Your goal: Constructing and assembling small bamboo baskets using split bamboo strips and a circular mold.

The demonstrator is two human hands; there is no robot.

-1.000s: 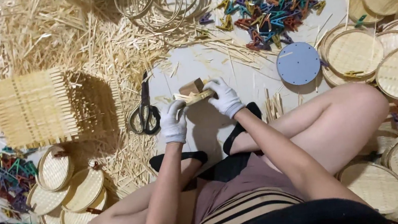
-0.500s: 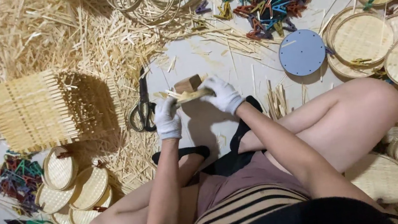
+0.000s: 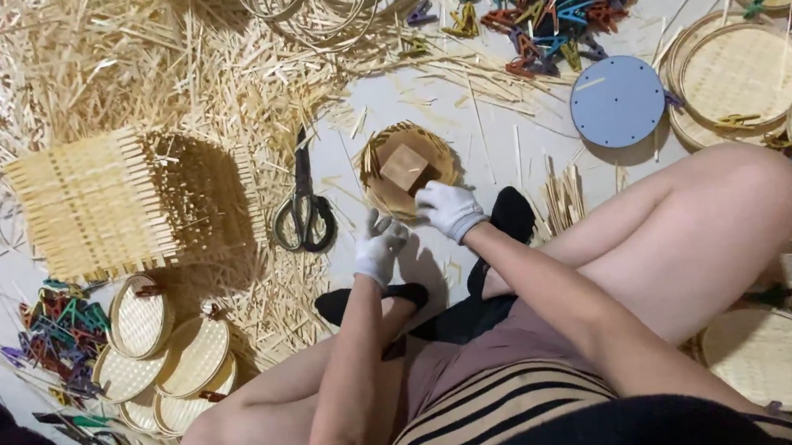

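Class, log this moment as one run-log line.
left hand: gloved, beside small woven tray | right hand: gloved, on tray rim | scissors: left, on floor

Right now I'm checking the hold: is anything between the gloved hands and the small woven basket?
Nothing visible is. The right hand grips the near rim of the small woven basket directly; the left hand sits just below it. The scissors lie off to the side.

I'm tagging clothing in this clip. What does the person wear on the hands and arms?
Both hands wear white knit gloves: the left hand and the right hand. The gloves end at the wrists with short snug cuffs. Above them both forearms are bare, with no sleeves, watch or bands in view. No markings show on the gloves.
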